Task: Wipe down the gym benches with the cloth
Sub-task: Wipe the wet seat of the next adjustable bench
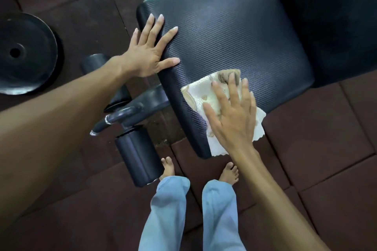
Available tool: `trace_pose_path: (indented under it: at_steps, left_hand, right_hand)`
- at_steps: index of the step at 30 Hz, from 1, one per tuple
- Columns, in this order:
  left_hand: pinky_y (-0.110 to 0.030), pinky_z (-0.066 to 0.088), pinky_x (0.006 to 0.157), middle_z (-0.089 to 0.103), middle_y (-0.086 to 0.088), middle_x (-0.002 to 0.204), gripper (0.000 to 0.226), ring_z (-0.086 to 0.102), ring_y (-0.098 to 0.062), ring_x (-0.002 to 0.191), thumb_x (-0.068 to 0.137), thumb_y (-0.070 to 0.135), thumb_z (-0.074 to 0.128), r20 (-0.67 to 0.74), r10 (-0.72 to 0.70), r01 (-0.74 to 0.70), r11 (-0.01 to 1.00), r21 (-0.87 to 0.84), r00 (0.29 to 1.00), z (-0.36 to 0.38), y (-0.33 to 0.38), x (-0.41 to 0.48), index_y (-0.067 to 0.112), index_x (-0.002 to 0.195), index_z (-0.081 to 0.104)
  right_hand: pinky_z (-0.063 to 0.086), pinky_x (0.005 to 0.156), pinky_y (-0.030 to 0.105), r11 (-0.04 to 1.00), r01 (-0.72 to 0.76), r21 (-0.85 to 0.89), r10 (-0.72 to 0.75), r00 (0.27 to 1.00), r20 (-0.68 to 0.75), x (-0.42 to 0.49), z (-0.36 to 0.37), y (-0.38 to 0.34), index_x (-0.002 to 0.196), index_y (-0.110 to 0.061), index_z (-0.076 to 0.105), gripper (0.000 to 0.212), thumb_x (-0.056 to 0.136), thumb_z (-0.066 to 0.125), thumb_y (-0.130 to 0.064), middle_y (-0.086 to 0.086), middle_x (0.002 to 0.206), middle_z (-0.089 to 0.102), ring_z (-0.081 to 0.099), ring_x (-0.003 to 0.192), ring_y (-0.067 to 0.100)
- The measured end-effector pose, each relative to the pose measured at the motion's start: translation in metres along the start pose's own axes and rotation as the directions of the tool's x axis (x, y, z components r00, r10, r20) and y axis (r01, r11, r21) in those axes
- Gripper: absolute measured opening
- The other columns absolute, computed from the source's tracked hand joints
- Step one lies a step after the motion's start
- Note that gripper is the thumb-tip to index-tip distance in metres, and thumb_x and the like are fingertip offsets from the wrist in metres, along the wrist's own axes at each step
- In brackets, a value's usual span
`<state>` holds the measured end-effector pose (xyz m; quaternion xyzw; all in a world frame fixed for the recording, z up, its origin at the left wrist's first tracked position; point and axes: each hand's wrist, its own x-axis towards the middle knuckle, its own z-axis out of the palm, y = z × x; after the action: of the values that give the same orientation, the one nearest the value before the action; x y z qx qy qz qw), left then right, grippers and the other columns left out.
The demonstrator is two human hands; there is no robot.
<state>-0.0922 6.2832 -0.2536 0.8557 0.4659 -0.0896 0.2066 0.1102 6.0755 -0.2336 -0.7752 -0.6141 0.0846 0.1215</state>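
Note:
A black textured bench seat pad (234, 32) fills the upper middle of the head view. My left hand (150, 51) lies flat on the pad's left edge with fingers spread, holding nothing. My right hand (232, 112) presses flat on a stained cream cloth (201, 92) at the pad's near edge. Part of the cloth hangs over that edge. A second black pad (330, 18) of the bench adjoins at the upper right.
A black weight plate (26, 53) lies on the floor at the left. Black foam rollers (138, 157) and a metal bar (114, 118) stick out below the seat's left end. My bare feet (229, 173) stand on dark brown rubber floor tiles (318, 132).

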Motion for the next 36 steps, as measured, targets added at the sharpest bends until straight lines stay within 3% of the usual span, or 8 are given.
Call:
trace_pose_path:
  at_steps: [4,11,20,23,26,28,32,36]
  left_hand:
    - [-0.059,0.000,0.115,-0.019,-0.004,0.160,0.086,-0.023,-0.025,0.145,0.079,0.079,0.024,0.006,0.008,-0.008,1.000,-0.001,1.000,0.001,-0.001,-0.001,0.039,0.151,-0.003]
    - [-0.057,-0.001,0.116,-0.022,-0.007,0.159,0.088,-0.024,-0.028,0.145,0.078,0.078,0.023,0.086,-0.006,0.003,1.000,0.029,0.996,-0.011,0.002,0.000,0.038,0.151,-0.005]
    - [-0.059,-0.002,0.115,-0.021,-0.007,0.159,0.085,-0.024,-0.028,0.145,0.082,0.076,0.028,0.049,0.023,-0.022,1.000,-0.017,0.999,-0.004,0.000,0.002,0.037,0.152,-0.002]
    - [-0.058,-0.002,0.115,-0.020,-0.006,0.160,0.090,-0.024,-0.027,0.145,0.077,0.080,0.024,0.054,0.014,-0.013,0.999,-0.034,0.998,-0.006,0.000,-0.001,0.038,0.152,-0.002]
    - [-0.059,-0.003,0.116,-0.021,-0.004,0.160,0.089,-0.025,-0.026,0.145,0.077,0.081,0.024,0.058,0.012,-0.009,0.999,-0.044,0.998,-0.009,0.003,-0.002,0.040,0.151,-0.003]
    - [-0.058,-0.005,0.116,-0.023,-0.002,0.159,0.085,-0.027,-0.024,0.144,0.080,0.079,0.027,0.082,-0.005,0.008,0.999,-0.037,0.997,-0.011,0.002,-0.001,0.042,0.150,-0.006]
    - [-0.057,-0.006,0.116,-0.027,-0.001,0.158,0.083,-0.030,-0.021,0.143,0.084,0.075,0.032,0.102,-0.021,0.024,0.999,-0.028,0.995,-0.009,0.001,0.001,0.043,0.149,-0.008]
    - [-0.056,-0.006,0.116,-0.028,0.000,0.158,0.083,-0.031,-0.020,0.142,0.084,0.076,0.032,0.121,-0.038,0.040,0.999,-0.019,0.992,-0.011,0.003,0.001,0.043,0.149,-0.008]
  right_hand:
    - [0.028,0.111,0.040,0.999,0.029,-0.023,-0.028,1.000,0.014,0.013,0.012,-0.026,0.147,-0.034,0.041,0.056,0.094,0.040,-0.053,-0.001,0.159,0.030,0.022,0.146,0.032]
    - [0.037,0.107,0.050,0.863,0.504,-0.045,-0.500,0.863,0.067,-0.037,0.015,-0.016,0.129,-0.025,0.062,0.044,0.089,0.057,-0.044,0.005,0.153,0.040,0.032,0.142,0.041]
    - [0.036,0.109,0.051,0.987,-0.159,-0.002,0.158,0.982,-0.101,0.009,0.019,-0.028,0.139,-0.023,0.053,0.052,0.096,0.045,-0.050,0.011,0.152,0.041,0.031,0.142,0.041]
    - [0.033,0.110,0.050,0.993,0.071,-0.095,-0.078,0.994,-0.075,0.000,0.025,-0.046,0.141,-0.023,0.052,0.050,0.096,0.047,-0.045,0.010,0.153,0.039,0.034,0.139,0.043]
    - [0.036,0.107,0.050,0.869,0.463,-0.172,-0.464,0.885,0.040,-0.043,0.018,-0.022,0.135,-0.022,0.058,0.048,0.090,0.058,-0.040,0.008,0.151,0.042,0.040,0.136,0.044]
    - [0.040,0.106,0.050,0.827,0.534,-0.176,-0.534,0.844,0.053,-0.065,0.012,0.000,0.132,-0.024,0.061,0.047,0.089,0.061,-0.042,0.006,0.150,0.044,0.041,0.136,0.041]
    - [0.043,0.105,0.050,0.979,0.167,-0.118,-0.177,0.981,-0.079,-0.052,0.013,0.002,0.134,-0.020,0.060,0.048,0.094,0.056,-0.045,0.014,0.149,0.043,0.039,0.138,0.040]
    - [0.036,0.109,0.052,0.981,-0.187,-0.060,0.179,0.978,-0.109,-0.003,0.028,-0.064,0.138,-0.015,0.054,0.050,0.097,0.048,-0.042,0.020,0.150,0.040,0.038,0.137,0.043]
